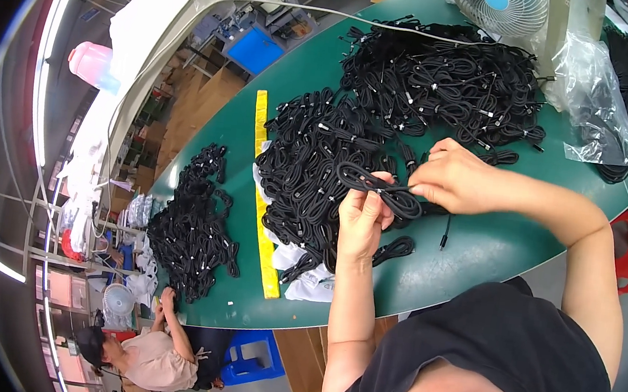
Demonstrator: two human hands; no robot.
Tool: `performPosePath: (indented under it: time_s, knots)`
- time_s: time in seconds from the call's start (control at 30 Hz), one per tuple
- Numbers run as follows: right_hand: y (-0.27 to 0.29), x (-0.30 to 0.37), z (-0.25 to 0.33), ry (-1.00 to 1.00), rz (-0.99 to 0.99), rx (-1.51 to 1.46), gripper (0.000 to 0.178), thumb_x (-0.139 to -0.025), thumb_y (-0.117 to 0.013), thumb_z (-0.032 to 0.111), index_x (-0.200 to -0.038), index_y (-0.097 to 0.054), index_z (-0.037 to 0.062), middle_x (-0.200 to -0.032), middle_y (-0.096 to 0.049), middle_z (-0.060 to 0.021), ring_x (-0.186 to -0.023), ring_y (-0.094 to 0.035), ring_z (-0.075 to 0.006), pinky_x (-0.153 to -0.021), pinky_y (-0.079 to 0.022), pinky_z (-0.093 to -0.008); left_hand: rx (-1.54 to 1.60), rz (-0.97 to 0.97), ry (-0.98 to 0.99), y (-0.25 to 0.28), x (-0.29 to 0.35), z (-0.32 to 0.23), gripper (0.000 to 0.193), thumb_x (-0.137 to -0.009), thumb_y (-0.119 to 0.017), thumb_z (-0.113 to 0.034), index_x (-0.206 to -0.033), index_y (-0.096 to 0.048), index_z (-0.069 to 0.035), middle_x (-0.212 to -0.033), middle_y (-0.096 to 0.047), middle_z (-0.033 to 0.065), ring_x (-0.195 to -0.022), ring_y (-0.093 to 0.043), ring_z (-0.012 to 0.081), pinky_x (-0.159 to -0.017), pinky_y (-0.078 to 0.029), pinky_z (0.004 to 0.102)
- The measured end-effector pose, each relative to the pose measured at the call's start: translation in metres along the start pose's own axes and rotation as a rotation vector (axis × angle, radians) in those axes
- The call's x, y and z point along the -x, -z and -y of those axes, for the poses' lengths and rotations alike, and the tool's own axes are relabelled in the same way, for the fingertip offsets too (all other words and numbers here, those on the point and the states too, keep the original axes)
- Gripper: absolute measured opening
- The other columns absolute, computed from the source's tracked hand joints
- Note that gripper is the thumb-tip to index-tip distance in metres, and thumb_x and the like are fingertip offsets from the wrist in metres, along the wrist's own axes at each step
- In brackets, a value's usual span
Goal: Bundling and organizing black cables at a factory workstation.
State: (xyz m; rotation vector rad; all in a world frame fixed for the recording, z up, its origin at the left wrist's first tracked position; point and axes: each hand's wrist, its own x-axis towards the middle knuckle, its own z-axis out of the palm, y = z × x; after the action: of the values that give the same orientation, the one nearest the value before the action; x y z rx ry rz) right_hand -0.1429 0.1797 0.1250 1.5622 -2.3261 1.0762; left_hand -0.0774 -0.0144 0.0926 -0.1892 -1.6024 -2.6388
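Left grip (pixel 362 218) closed on black cable coil (pixel 403 203); right grip (pixel 450 178) pinching its side. Coil seemingly unfinished; neighbouring cable pile (pixel 317 169) on counter (pixel 476 255) looks mostly bundled.

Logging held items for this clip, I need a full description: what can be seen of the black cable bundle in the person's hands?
The black cable bundle is a slim, dark cord wound into long, narrow loops, its surface looking matt. It is held aslant, running from upper left to lower right, above the green table. The left hand grips its middle; the right hand's fingertips close at its right part. Whether it is tied there is hidden.
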Motion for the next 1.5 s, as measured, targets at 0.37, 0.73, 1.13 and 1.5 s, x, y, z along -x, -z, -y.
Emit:
performPosePath:
  time_s: [0.37,0.73,1.13,1.5]
  knots:
    - [-0.017,0.008,0.037,0.039,-0.278,0.353,0.021,-0.070,-0.065,0.007,-0.088,-0.057,-0.0024,-0.075,-0.050,-0.0081,-0.061,-0.056,-0.0200,-0.047,-0.046,-0.0290,0.073,-0.021,-0.091,-0.005,0.012,0.009,0.032,-0.090,-0.050,-0.017,-0.116,-0.048,0.002,-0.099,-0.058,0.0100,-0.072,-0.054,0.0112,-0.059,-0.044,0.0232]
    - [0.001,0.008,0.036,0.043,-0.412,0.178,0.040,-0.071,-0.069,0.031,-0.096,-0.058,0.0021,-0.092,-0.055,-0.0102,-0.065,-0.059,-0.0232,-0.051,-0.049,-0.0297,0.276,0.218,0.128,-0.008,0.021,0.012,0.046,-0.091,-0.045,-0.029,-0.123,-0.041,0.004,-0.095,-0.055,0.0133,-0.081,-0.058,0.0255,-0.071,-0.047,0.0342]
    - [-0.014,-0.008,-0.002,-0.038,-0.335,-0.183,0.022,-0.081,-0.062,0.017,-0.069,-0.057,0.0002,-0.062,-0.052,-0.0090,-0.053,-0.052,-0.0240,-0.047,-0.041,-0.0324,-0.576,0.091,-0.176,-0.019,0.045,0.018,0.045,-0.083,-0.048,0.004,-0.127,-0.039,0.004,-0.086,-0.053,0.0090,-0.063,-0.052,0.0112,-0.051,-0.042,0.0191]
    - [-0.010,-0.016,0.006,0.061,-0.302,-0.262,0.020,-0.078,-0.063,0.012,-0.063,-0.054,0.0018,-0.057,-0.047,-0.0062,-0.047,-0.047,-0.0202,-0.041,-0.035,-0.0308,0.248,0.296,0.360,-0.016,0.042,0.006,0.053,-0.088,-0.053,-0.030,-0.119,-0.038,0.010,-0.097,-0.056,0.0259,-0.065,-0.059,0.0213,-0.044,-0.047,0.0251]
